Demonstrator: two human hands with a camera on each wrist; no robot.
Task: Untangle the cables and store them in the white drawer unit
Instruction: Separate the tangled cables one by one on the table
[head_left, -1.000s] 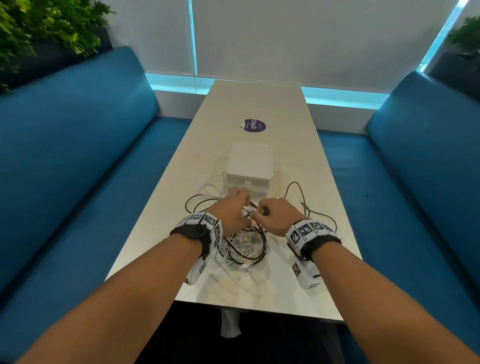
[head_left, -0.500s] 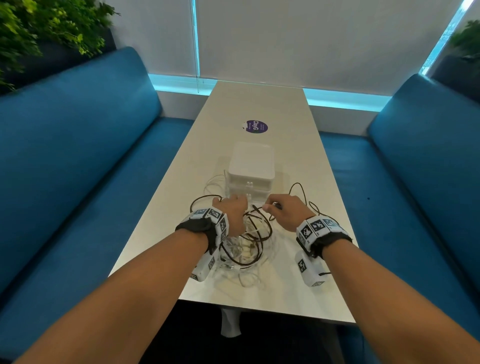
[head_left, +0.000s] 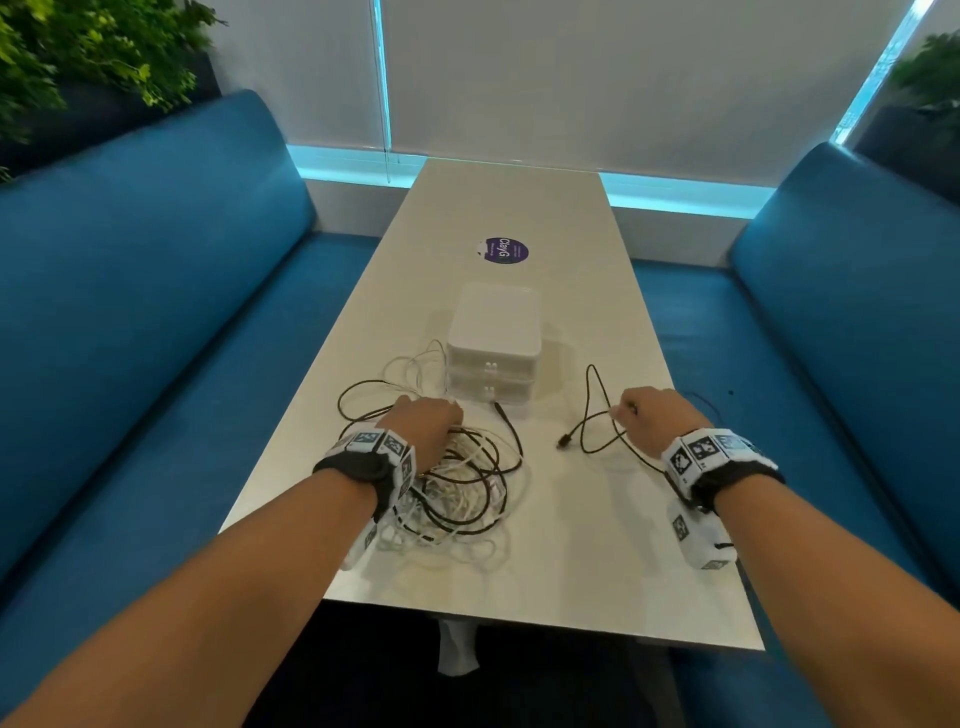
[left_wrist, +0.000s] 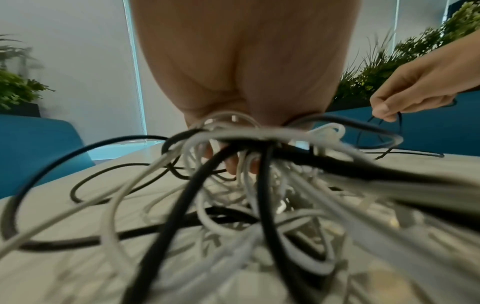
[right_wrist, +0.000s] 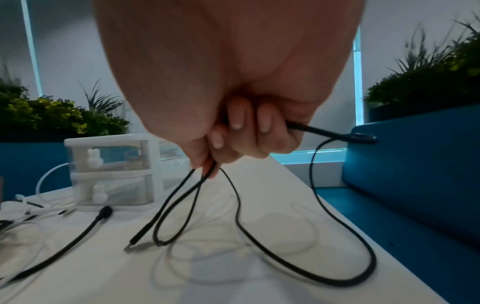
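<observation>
The left hand (head_left: 427, 426) is down on the tangle (head_left: 457, 493) of black and white cables, fingers curled into the bundle and gripping it against the table (head_left: 571, 571), just in front of the white drawer unit (head_left: 493, 343), whose two drawers are closed. Out to the right, the right hand (head_left: 652, 418) pinches a black cable (head_left: 592, 431) in curled fingers, holding it above the table well apart from the tangle, with loops hanging down and its plug end lying on the tabletop. A purple sticker (head_left: 503, 251) sits beyond the unit.
</observation>
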